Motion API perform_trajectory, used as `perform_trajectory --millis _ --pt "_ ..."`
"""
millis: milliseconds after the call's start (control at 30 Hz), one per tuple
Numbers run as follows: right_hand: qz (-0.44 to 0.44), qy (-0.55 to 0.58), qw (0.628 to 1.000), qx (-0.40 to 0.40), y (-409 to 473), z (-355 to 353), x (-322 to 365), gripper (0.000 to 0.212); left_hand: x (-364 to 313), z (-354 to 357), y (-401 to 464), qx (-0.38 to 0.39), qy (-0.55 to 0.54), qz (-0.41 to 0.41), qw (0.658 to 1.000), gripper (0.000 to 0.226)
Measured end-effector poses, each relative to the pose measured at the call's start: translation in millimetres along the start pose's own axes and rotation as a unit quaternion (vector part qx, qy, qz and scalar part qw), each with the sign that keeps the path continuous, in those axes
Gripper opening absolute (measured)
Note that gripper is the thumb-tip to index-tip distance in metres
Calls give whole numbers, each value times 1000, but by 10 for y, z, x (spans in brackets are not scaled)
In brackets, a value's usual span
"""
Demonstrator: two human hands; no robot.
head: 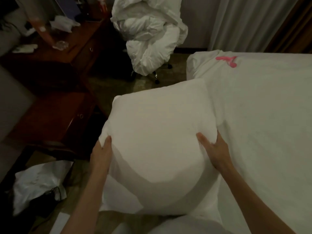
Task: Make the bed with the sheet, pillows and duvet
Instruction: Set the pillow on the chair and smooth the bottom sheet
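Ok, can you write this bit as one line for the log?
step: placing pillow | left hand: grips pillow | right hand: grips pillow | sheet: on bed | duvet: heaped on chair

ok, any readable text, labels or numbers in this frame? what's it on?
None readable.
The pink mark on the sheet: a smear-like shape, no legible letters.
Items on the desk: too dark and blurred to read any label.
The pillow, held by the left hand and right hand: plain white, no print.
The plastic bag on the floor: no visible print.
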State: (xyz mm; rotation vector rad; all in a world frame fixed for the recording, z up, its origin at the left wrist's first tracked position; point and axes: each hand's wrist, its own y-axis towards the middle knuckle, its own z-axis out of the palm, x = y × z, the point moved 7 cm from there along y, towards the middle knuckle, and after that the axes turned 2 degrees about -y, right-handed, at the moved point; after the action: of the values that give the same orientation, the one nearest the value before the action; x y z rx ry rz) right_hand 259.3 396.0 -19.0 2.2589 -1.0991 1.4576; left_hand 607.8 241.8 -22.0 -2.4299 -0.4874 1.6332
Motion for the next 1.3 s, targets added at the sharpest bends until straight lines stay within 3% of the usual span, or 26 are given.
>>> perform_trajectory --millis 233,500,800,1033,1300 --pt "19 -7 1000 10 1117 498 557 66 -588 334 1095 16 33 -9 999 52" --pt "40 -15 999 17 2168 1038 943 58 -995 773 2298 36 23 -19 999 51" --pt "47 -12 998 -33 3854 1814 1926 65 -1984 1312 4231 47 -5 -14 999 53" --pt "17 -6 995 -100 4842 1893 2663 55 -2770 1874 5234 48 5 8 999 48" --pt "41 52 991 -112 6285 1881 2952 52 -3672 2779 6062 42 -21 71 996 42"
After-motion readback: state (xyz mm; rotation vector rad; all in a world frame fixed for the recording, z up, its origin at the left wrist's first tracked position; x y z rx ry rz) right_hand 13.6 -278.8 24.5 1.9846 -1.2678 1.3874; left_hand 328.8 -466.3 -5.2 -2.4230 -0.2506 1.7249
